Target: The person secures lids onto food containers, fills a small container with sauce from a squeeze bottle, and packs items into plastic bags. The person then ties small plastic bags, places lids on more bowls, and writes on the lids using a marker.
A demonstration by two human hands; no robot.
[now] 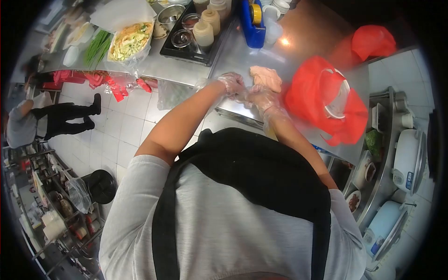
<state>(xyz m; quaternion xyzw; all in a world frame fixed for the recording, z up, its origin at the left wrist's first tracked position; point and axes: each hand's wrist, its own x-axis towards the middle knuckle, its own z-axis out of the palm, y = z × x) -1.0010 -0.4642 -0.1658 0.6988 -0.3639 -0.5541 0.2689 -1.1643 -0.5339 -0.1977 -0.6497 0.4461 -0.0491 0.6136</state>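
Both of my hands wear clear plastic gloves and are close together over the near edge of the steel counter point(233, 65). My left hand point(232, 85) has its fingers curled in toward the right one. Loose glove plastic bunches between the two. My right hand point(262, 97) is also closed, its fingers partly hidden by the crinkled plastic. Whether either hand grips anything besides this film is hard to make out. Just beyond the right hand lies a crumpled, pinkish-orange lump point(266, 77), possibly a folded cloth. A red plastic bag point(305, 86) with a white round rim inside stands to the right.
A black tray point(198, 57) of sauce bottles sits ahead on the left, near a lined container of shredded vegetables point(133, 43) and green stalks point(97, 48). A blue tape dispenser point(253, 28) stands ahead. Rice cookers point(407, 158) line the right; another person point(51, 116) is far left.
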